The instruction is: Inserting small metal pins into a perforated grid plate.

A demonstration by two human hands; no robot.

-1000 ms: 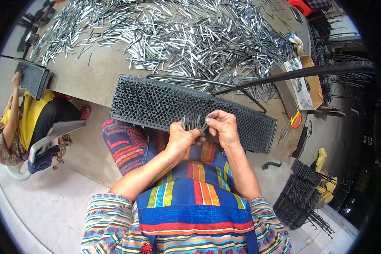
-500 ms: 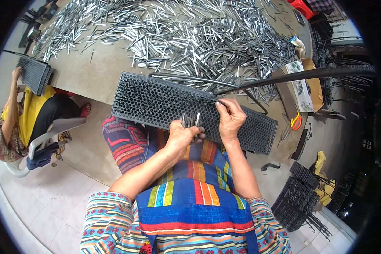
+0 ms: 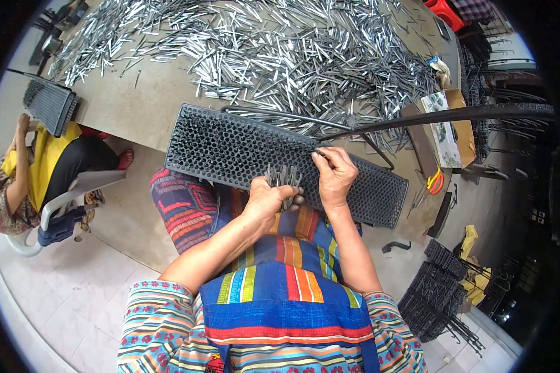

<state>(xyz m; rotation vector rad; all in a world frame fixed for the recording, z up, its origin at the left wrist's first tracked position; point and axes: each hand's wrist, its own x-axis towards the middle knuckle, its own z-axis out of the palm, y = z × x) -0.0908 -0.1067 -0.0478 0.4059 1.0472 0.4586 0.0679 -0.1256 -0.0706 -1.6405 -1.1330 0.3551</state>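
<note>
A long black perforated block (image 3: 242, 144), a grid of small round holes, rests tilted across my lap against the table edge. Dark strips fill many holes toward its left end; the right part shows bare holes. My left hand (image 3: 269, 200) is closed around a bunch of thin metallic strips (image 3: 284, 177), their ends standing up above the fingers. Over the middle of the block, my right hand (image 3: 336, 177) pinches a small dark strip (image 3: 318, 153) between thumb and forefinger at the holes. A black bent handle (image 3: 442, 117) runs from behind the block to the right.
Heaps of loose metallic strips (image 3: 292, 68) cover the table (image 3: 118, 112). At right lie an open cardboard box (image 3: 457, 130) and orange-handled scissors (image 3: 436, 181). Stacked black blocks (image 3: 426, 298) stand on the floor. A seated co-worker (image 3: 50, 158) holds another block (image 3: 50, 107) at left.
My right hand has shifted slightly left along the block, still pinching. The strips in my left hand have fanned a little. The co-worker's hand has moved lower.
</note>
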